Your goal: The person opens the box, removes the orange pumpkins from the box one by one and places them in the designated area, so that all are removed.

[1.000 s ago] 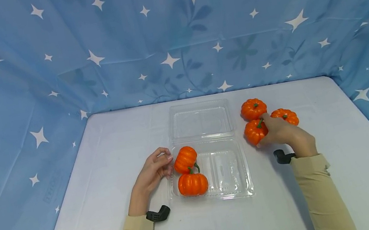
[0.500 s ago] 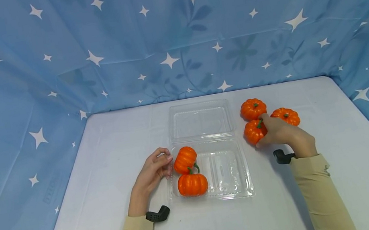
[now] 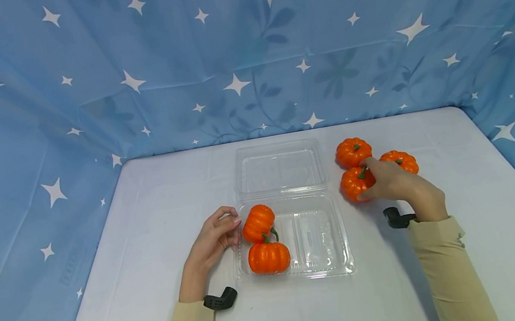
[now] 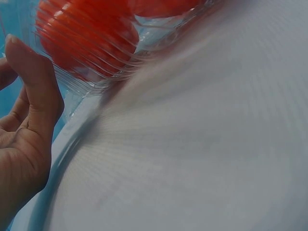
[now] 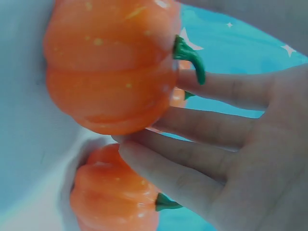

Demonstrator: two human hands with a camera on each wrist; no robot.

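My left hand (image 3: 211,239) rests at the left side of a clear plastic clamshell box (image 3: 313,233), fingers loosely bent beside its wall. Two small orange toy pumpkins lie in the left part of the box, the farther pumpkin (image 3: 259,224) tilted and the nearer pumpkin (image 3: 269,259) on its side, green stems close together. On the right, my right hand (image 3: 391,180) reaches over another pumpkin (image 3: 354,185) standing on the table. In the right wrist view its fingers (image 5: 207,127) stretch fairly straight behind that pumpkin (image 5: 110,72), with the thumb at the top edge.
One pumpkin (image 3: 353,152) stands just behind the one at my right hand, and another pumpkin (image 3: 399,160) is partly hidden by that hand. The box lid (image 3: 281,168) lies folded back toward the far edge of the white table (image 3: 152,201). A blue star-patterned curtain (image 3: 198,51) hangs behind.
My right hand has shifted slightly right, so more of the pumpkin shows between thumb and fingers. The right-hand rear pumpkin has nudged slightly right. My left hand and the box stay put.
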